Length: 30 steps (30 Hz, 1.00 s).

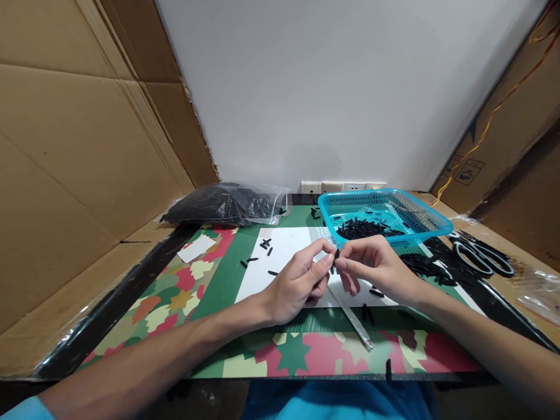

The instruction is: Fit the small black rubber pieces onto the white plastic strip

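Observation:
My left hand [301,280] and my right hand [378,267] meet over the white sheet [286,242]. A small black piece [336,254] is pinched between the fingertips of both hands. Several similar black pieces [265,243] lie scattered on the sheet and on the green mat around it. Below my hands a thin pale strip [352,321] lies slanted toward the table's front edge. Behind my right hand stands a blue basket [431,227] with a heap of black pieces [367,229] inside.
A plastic bag of black material [223,204] lies at the back left. To the right are a loose black pile [424,266], scissors [479,256] and clear plastic [540,291]. Cardboard [79,128] rises at the left; wall sockets [332,187] are behind.

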Each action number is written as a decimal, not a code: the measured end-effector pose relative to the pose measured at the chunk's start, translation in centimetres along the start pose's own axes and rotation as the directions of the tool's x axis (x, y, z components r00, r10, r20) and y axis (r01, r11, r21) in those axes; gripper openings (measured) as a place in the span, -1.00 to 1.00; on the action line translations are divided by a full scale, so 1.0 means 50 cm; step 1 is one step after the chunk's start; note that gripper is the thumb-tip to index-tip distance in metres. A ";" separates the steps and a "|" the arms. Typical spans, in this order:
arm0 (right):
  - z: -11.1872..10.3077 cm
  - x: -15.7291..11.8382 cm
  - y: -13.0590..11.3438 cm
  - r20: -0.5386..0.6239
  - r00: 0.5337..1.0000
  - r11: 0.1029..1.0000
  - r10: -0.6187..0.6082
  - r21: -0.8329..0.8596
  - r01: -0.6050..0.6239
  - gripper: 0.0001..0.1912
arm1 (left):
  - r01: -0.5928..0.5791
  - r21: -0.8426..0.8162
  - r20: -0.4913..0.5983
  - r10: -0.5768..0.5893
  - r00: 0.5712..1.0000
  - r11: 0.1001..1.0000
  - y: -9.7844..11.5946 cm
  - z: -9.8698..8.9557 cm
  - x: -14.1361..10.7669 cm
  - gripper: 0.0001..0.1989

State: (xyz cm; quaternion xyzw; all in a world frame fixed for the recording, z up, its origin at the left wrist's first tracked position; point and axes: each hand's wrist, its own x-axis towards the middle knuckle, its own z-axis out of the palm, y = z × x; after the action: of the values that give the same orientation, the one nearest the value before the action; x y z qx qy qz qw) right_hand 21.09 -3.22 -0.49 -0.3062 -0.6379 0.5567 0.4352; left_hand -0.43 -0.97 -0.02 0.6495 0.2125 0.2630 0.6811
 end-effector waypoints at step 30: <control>-0.001 0.007 -0.005 0.024 1.000 0.995 -0.014 0.098 0.012 -0.69 | 0.002 -0.114 0.015 0.000 1.000 0.993 0.011 -0.002 0.007 -0.73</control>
State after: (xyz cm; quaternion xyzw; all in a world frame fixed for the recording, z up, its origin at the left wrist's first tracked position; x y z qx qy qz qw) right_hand 20.99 -2.92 -0.18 -0.2736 -0.6171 0.5880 0.4455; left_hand -0.26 -0.66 0.55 0.6112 0.1924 0.2694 0.7189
